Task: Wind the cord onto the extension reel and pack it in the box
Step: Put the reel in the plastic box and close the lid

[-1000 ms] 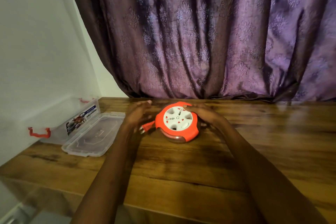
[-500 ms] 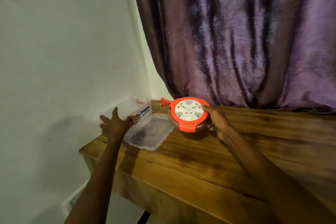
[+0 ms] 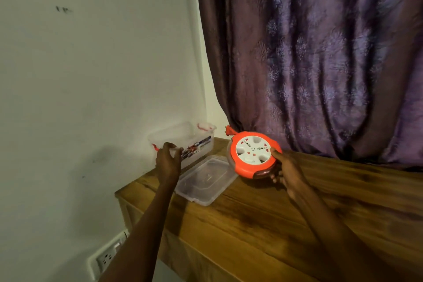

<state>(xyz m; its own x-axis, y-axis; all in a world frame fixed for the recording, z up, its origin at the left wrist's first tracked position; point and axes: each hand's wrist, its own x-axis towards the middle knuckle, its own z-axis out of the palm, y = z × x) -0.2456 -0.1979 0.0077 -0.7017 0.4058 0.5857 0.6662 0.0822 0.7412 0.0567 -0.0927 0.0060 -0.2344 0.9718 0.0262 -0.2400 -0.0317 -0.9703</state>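
The orange and white extension reel (image 3: 251,155) is tilted up off the wooden table (image 3: 297,208), its orange plug (image 3: 230,131) sticking out at the back. My right hand (image 3: 285,173) grips the reel's right edge, thumb on top and fingers underneath. The clear plastic box (image 3: 196,142) with red clips stands open at the table's left end against the wall. My left hand (image 3: 168,162) grips the box's near rim. The cord is wound inside the reel and barely shows.
The box's clear lid (image 3: 206,179) lies flat on the table between the box and the reel. A purple curtain (image 3: 320,64) hangs behind. A white wall (image 3: 91,75) is at the left, with a wall socket (image 3: 106,258) below the table edge.
My left hand left the reel and moved left to the box rim. My right hand lifted the reel and carried it left toward the lid. The view swung left.
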